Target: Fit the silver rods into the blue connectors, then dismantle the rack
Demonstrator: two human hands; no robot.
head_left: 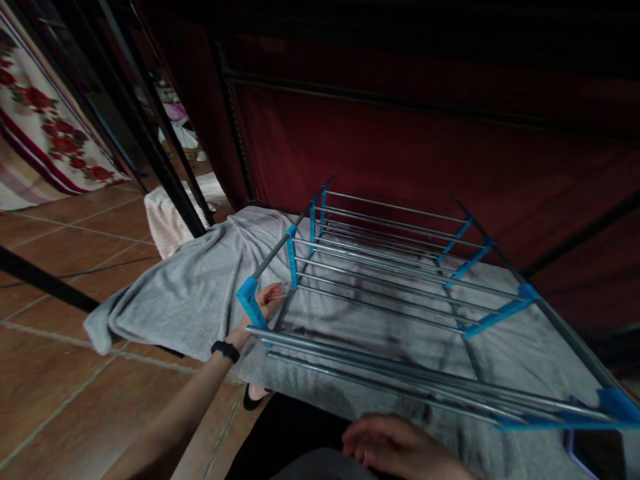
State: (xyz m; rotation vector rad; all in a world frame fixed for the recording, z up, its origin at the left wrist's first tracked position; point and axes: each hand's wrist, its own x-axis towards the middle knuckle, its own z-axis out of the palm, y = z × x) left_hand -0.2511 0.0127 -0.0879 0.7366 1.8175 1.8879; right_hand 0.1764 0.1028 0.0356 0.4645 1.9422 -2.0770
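The left hand (263, 308) was closed around the blue corner piece (249, 298) of the metal rack (395, 267) lying on the grey towel (200, 287) — the right hand (395, 443) hovered open, empty — so steadying that corner firmly seemed wise.

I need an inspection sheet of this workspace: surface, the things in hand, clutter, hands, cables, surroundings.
Surface: grey towel spread over brown tiled floor.
Things in hand: metal rack with blue connectors, lying on the towel.
Clutter: dark phone-like item at the right edge.
Hands: left hand grips the rack's blue corner; right hand open, apart from the rack.
Cables: nothing seen.
Surroundings: dark red fabric wall; floral cloth at left.
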